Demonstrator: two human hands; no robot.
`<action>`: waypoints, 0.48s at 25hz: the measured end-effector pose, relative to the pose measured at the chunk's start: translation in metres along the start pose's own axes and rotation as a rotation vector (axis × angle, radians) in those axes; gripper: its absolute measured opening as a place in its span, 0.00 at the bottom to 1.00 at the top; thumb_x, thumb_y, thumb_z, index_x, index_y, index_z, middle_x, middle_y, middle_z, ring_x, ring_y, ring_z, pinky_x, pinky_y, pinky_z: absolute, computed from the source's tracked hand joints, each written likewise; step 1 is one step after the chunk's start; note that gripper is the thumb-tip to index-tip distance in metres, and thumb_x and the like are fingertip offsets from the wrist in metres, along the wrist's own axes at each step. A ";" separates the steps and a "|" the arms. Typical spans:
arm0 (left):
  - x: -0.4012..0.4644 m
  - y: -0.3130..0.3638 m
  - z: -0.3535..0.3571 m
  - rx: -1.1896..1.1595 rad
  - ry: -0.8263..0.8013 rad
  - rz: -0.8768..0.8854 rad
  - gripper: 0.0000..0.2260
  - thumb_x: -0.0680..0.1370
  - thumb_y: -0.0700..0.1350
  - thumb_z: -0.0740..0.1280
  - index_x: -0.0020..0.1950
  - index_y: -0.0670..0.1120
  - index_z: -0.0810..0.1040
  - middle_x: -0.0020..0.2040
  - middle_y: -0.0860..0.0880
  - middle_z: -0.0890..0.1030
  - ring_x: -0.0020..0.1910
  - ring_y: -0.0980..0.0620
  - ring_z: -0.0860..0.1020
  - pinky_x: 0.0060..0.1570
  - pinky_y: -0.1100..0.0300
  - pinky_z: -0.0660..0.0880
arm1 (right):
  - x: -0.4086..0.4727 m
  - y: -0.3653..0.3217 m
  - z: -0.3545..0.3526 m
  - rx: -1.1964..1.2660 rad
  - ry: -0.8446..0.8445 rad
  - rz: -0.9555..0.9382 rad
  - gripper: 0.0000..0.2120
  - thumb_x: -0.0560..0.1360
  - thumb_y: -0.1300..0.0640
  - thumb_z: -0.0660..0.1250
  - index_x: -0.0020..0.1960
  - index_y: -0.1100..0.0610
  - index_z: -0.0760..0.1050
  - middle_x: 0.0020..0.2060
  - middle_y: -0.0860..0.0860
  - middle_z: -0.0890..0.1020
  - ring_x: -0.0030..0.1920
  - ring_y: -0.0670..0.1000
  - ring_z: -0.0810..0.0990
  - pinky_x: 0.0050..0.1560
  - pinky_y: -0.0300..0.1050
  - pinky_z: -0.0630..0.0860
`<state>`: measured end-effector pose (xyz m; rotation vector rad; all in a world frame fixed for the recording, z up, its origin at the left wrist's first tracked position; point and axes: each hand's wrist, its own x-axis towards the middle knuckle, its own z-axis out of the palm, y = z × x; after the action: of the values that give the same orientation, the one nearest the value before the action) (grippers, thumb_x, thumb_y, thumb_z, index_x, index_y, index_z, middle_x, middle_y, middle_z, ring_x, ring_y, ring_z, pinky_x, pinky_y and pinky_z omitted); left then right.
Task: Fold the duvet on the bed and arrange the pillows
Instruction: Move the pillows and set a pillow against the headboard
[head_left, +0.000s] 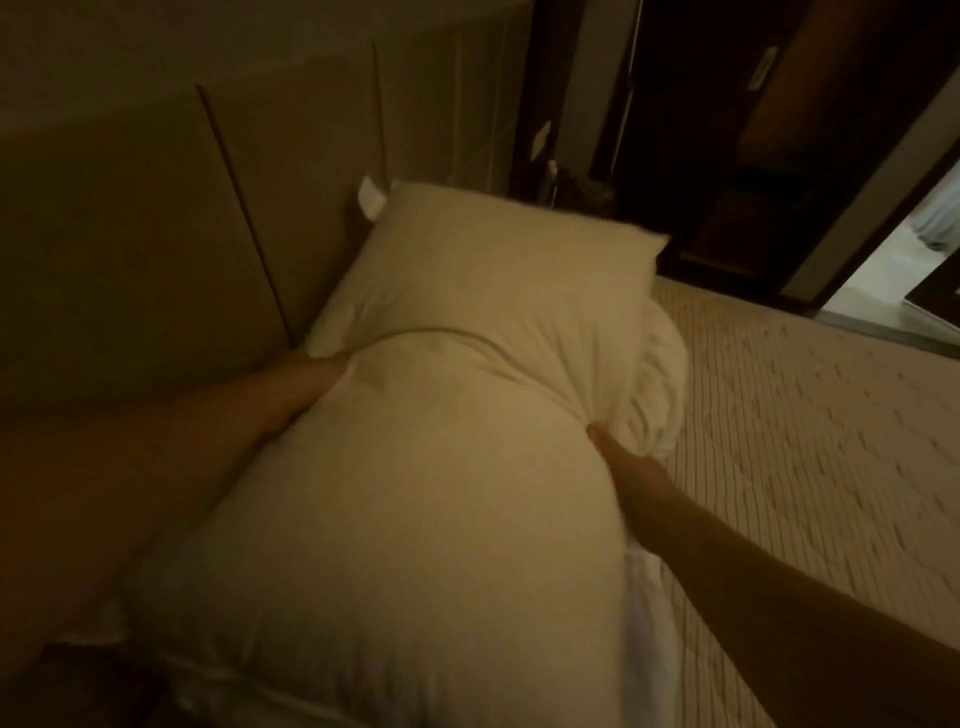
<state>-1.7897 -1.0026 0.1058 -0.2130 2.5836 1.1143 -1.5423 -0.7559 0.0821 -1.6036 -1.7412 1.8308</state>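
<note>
A large cream pillow (441, 493) fills the middle of the head view, lying lengthwise toward the padded headboard (130, 234). Its far half (467, 270) bends up against the headboard. My left hand (317, 379) is dug into the pillow's left side at the crease, fingers hidden in the fabric. My right hand (618, 457) grips the right side at the same crease, fingers buried in bunched cloth. A white bundle of fabric (657, 384) bulges beside the right hand. The room is dim and the picture is blurred.
A patterned beige mattress cover (810, 467) spreads to the right. A dark wooden nightstand and wardrobe (727, 156) stand beyond the bed. A bright doorway (904, 270) opens at the far right. A small white tag (371, 197) shows by the headboard.
</note>
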 end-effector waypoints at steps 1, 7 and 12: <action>0.009 -0.011 0.007 -0.028 -0.010 0.009 0.37 0.76 0.62 0.66 0.78 0.45 0.58 0.76 0.41 0.63 0.74 0.40 0.64 0.68 0.51 0.64 | -0.005 0.002 0.005 -0.148 0.136 0.035 0.55 0.60 0.29 0.74 0.75 0.57 0.57 0.71 0.59 0.68 0.68 0.62 0.69 0.63 0.56 0.70; 0.013 -0.031 0.015 0.007 -0.057 -0.045 0.44 0.69 0.74 0.58 0.79 0.54 0.52 0.79 0.42 0.54 0.77 0.40 0.56 0.74 0.47 0.54 | -0.025 -0.025 0.039 -0.277 -0.085 -0.118 0.46 0.70 0.27 0.60 0.73 0.61 0.64 0.68 0.59 0.72 0.65 0.60 0.73 0.63 0.51 0.71; -0.037 0.026 0.010 -0.048 0.077 0.240 0.50 0.61 0.77 0.57 0.77 0.51 0.60 0.75 0.41 0.64 0.73 0.39 0.63 0.71 0.44 0.61 | -0.036 -0.027 -0.004 -0.093 0.228 -0.528 0.25 0.79 0.37 0.56 0.43 0.57 0.78 0.40 0.52 0.82 0.44 0.55 0.80 0.45 0.47 0.76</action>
<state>-1.7599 -0.9774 0.1300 0.0462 2.7063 1.2737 -1.5388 -0.7704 0.1248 -1.1654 -1.9246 1.2888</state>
